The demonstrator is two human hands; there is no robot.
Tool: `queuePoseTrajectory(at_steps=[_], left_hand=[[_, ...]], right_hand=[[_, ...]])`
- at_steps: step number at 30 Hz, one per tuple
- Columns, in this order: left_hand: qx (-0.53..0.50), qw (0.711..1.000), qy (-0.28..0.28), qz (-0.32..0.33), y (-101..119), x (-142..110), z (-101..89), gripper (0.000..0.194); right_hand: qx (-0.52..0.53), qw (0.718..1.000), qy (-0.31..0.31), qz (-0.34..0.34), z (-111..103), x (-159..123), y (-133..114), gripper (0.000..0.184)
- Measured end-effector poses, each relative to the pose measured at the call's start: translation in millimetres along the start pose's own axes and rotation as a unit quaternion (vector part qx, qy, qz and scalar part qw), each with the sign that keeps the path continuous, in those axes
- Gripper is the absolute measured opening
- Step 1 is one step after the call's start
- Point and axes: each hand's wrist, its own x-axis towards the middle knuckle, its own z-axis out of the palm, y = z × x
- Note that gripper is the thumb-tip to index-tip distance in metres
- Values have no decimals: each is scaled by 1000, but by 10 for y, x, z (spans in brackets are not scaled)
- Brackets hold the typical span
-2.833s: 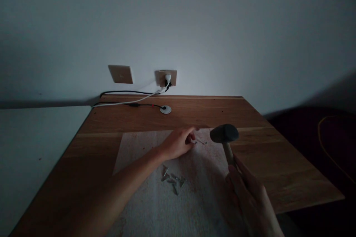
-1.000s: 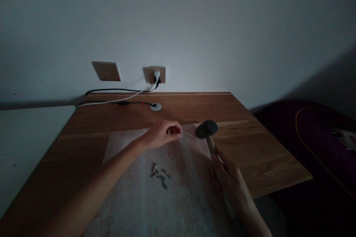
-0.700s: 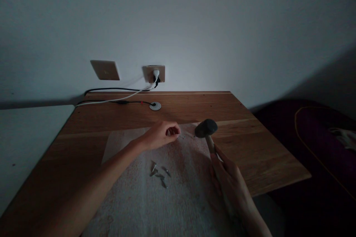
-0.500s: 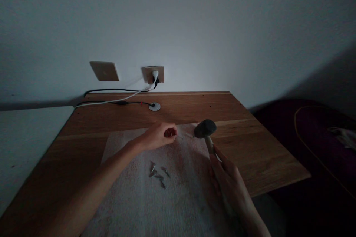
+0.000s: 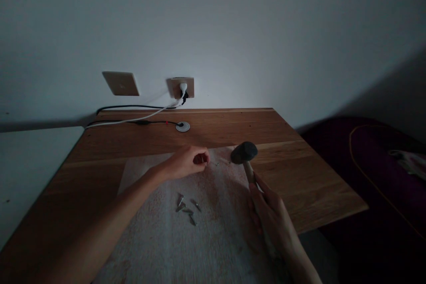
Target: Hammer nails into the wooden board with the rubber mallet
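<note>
My right hand (image 5: 271,208) is wrapped around the handle of a mallet (image 5: 244,152) with a dark, rounded head. The mallet head hovers over the far right corner of a pale, worn board (image 5: 159,239). My left hand (image 5: 188,161) is closed in a pinch near the board's far edge. A thin sliver, apparently a nail, shows at its fingertips, partly hidden by the fingers. Between the two hands, a small nail (image 5: 217,163) stands at the board's far side, and another small piece (image 5: 229,162) is beside the mallet head. Several loose metal nails (image 5: 187,210) lie in a cluster nearer me.
The board rests on a wooden table (image 5: 319,173). White and black cables (image 5: 143,120) run along the table's back to a wall socket (image 5: 181,88) and a round grommet (image 5: 183,127). A white surface (image 5: 36,164) adjoins on the left; a dark purple piece (image 5: 333,142) stands to the right.
The view has shifted slightly, so everything sits a little further left. Both hands keep their grips, and the mallet stays at about the same spot over the board.
</note>
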Motion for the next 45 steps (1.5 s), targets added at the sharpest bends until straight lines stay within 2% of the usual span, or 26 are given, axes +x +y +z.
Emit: queuePoseTrajectory(at_steps=[12, 18, 30, 36, 40, 45], left_hand=[[31, 999, 5, 19, -18, -19, 19, 8], [37, 999, 0, 16, 21, -44, 51, 8], [-9, 999, 52, 14, -31, -98, 153, 5], [-19, 998, 56, 17, -69, -106, 198, 8], [-35, 997, 70, 11, -100, -110, 215, 11], [-58, 994, 92, 15, -122, -111, 241, 24]], right_hand=[[4, 1000, 5, 11, 11, -2, -19, 88], [6, 1000, 0, 15, 10, -12, -32, 83], [2, 1000, 6, 23, 9, -32, -83, 92], [1, 1000, 6, 27, 5, -9, -8, 83], [8, 1000, 13, 26, 6, 1, -1, 87], [20, 1000, 11, 22, 12, -17, -34, 90]])
